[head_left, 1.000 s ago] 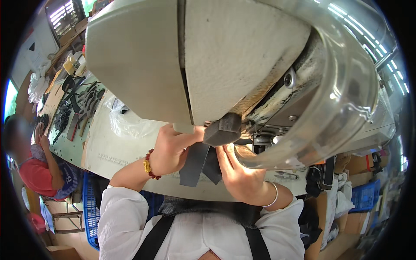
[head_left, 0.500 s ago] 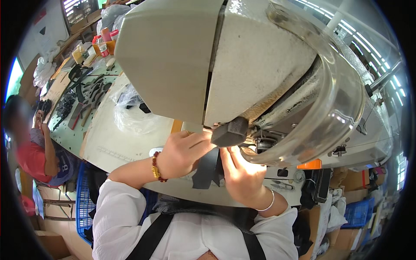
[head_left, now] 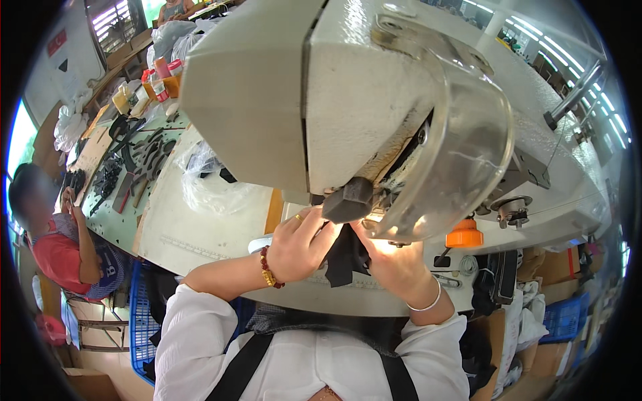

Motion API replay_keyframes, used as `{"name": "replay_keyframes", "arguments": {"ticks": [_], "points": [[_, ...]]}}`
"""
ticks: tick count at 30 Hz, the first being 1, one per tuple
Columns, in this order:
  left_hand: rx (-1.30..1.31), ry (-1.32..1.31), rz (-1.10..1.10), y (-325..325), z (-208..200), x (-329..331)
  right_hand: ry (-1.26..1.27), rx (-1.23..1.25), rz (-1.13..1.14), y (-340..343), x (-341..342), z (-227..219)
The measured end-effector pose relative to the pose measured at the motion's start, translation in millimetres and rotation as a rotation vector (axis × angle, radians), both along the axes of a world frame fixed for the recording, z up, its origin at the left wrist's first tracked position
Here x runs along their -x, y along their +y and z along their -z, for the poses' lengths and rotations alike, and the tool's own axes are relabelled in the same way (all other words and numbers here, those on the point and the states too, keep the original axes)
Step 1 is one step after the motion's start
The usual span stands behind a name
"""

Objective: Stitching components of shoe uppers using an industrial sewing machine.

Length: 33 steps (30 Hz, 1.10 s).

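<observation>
A large cream-coloured sewing machine head [head_left: 251, 100] fills the upper middle, with a dark grey block [head_left: 349, 200] and a clear curved plastic guard [head_left: 461, 154] low on its front. Beneath it, a dark strip of black cloth [head_left: 344, 257] hangs toward me between my hands. My left hand [head_left: 294, 247], with a beaded bracelet, grips the cloth's left side with bent fingers. On the other side my right hand [head_left: 394, 260], with a silver bangle, holds the cloth close to the lit sewing spot. The machine hides the fingertips of both hands and the needle.
Right of the guard are an orange part [head_left: 465, 234] and a metal bobbin winder [head_left: 513, 212]. A clear plastic bag [head_left: 217, 190] lies on the pale table, left. Further left, a person [head_left: 60, 247] in red works at a green bench. A blue basket [head_left: 138, 321] stands below.
The machine sits slightly further left in the picture. Both hands have shifted a little right and the right hand a little up. The cloth between them looks more folded and narrower.
</observation>
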<state>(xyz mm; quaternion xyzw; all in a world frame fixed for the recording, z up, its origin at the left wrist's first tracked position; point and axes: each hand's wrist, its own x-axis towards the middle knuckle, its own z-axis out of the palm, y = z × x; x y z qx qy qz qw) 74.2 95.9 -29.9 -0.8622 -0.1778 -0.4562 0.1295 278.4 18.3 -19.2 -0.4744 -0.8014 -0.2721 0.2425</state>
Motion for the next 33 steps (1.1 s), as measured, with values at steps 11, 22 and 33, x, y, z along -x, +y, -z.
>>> {"name": "replay_keyframes", "arguments": {"ticks": [11, 22, 33], "points": [[0.598, -0.358, 0.122, -78, 81, 21, 0.067, 0.054, -0.082, -7, 25, -41], [2.187, -1.19, 0.727, -60, 71, -145, -0.393, 0.237, 0.229, -25, 59, -58], [1.237, -0.835, 0.852, -34, 87, -127, 0.239, 0.079, -0.091, -10, 10, -16]]}}
